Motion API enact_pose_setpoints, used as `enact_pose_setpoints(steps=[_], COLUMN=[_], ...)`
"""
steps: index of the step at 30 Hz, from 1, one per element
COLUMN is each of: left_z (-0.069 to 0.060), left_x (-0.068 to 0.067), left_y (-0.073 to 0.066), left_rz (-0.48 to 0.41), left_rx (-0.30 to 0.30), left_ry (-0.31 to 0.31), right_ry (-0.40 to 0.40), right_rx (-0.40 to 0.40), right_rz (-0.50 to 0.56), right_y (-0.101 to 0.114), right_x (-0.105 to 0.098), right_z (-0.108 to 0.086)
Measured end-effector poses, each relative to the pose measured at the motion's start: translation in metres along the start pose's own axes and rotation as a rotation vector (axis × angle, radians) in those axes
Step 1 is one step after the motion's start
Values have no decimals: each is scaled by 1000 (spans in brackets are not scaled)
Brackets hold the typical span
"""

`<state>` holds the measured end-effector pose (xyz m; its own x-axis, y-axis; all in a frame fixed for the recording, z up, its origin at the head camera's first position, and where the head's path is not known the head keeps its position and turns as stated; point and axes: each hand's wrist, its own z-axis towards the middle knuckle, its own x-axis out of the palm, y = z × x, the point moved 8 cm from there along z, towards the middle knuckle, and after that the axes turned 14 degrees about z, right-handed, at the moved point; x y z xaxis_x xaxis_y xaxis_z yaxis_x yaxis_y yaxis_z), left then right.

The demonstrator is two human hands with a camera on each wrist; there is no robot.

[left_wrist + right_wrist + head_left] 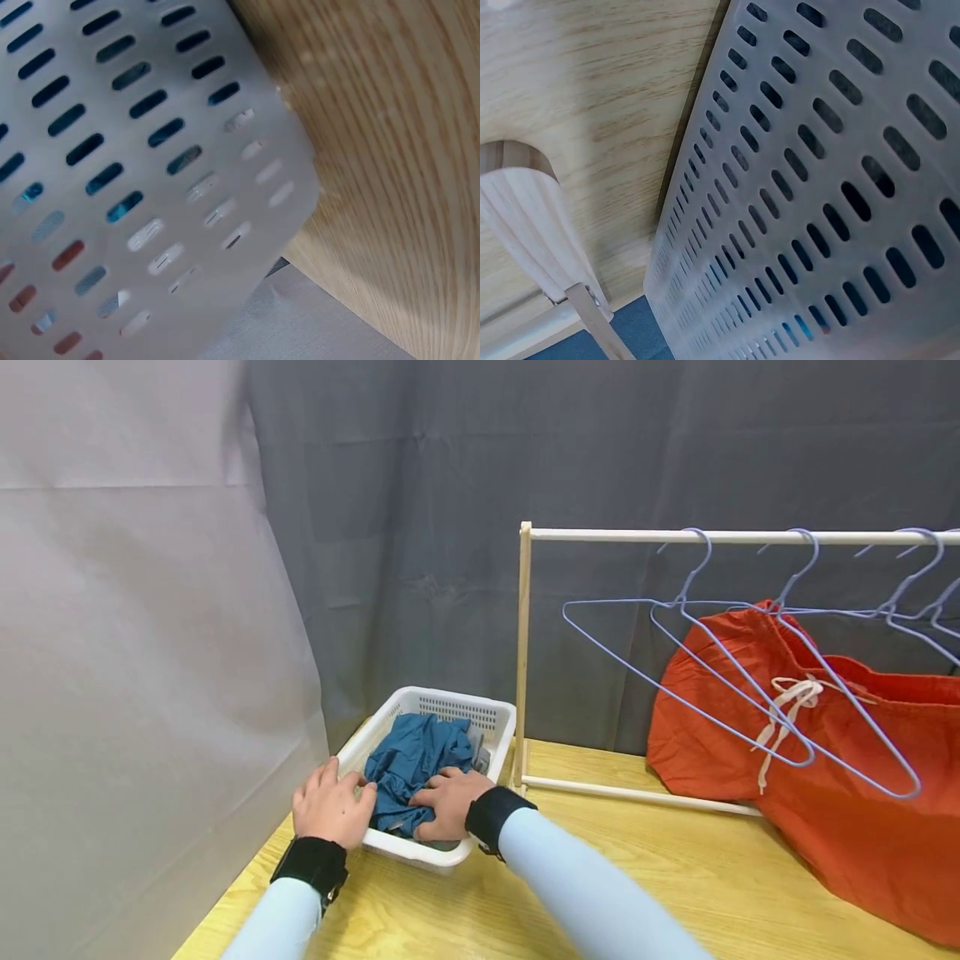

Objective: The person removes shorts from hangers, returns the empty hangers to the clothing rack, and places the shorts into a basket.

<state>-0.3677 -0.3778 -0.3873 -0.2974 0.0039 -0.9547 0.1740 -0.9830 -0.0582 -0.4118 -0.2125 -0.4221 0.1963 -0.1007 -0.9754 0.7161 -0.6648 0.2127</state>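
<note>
A white plastic basket (408, 852) with slotted walls stands on the wooden table. Crumpled inside it is a dark teal cloth (420, 752), perhaps a garment; its shape cannot be made out. At the basket's near left rim lies my left hand (333, 806), fingers forward and thumb by the cloth. My right hand (450, 802) reaches over the near right side, its spread fingers resting on the cloth. Both wrist views are filled by the basket's slotted wall (180, 195) (780, 187), with teal showing through some slots.
Right of the basket stands a wooden rack (523, 652) with several lavender wire hangers (686, 602) on its rail. Behind them sits a large orange-red drawstring bag (847, 827). A pale curtain (150, 652) borders the left side; a grey curtain (450, 527) hangs behind.
</note>
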Motion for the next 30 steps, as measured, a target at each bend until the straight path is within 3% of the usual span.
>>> enact_pose_setpoints(steps=[15, 21, 30], left_z=[-5, -2, -4], left_x=[1, 3, 6], left_y=[-5, -12, -5], left_rz=[4, 6, 21], left_rx=[-43, -40, -44], left_ry=[-2, 7, 32], right_ry=[-66, -147, -216], right_rx=[-60, -69, -87], right_rz=[79, 120, 177], right_y=[-6, -13, -8], right_x=[-6, -14, -18], right_z=[-7, -14, -30])
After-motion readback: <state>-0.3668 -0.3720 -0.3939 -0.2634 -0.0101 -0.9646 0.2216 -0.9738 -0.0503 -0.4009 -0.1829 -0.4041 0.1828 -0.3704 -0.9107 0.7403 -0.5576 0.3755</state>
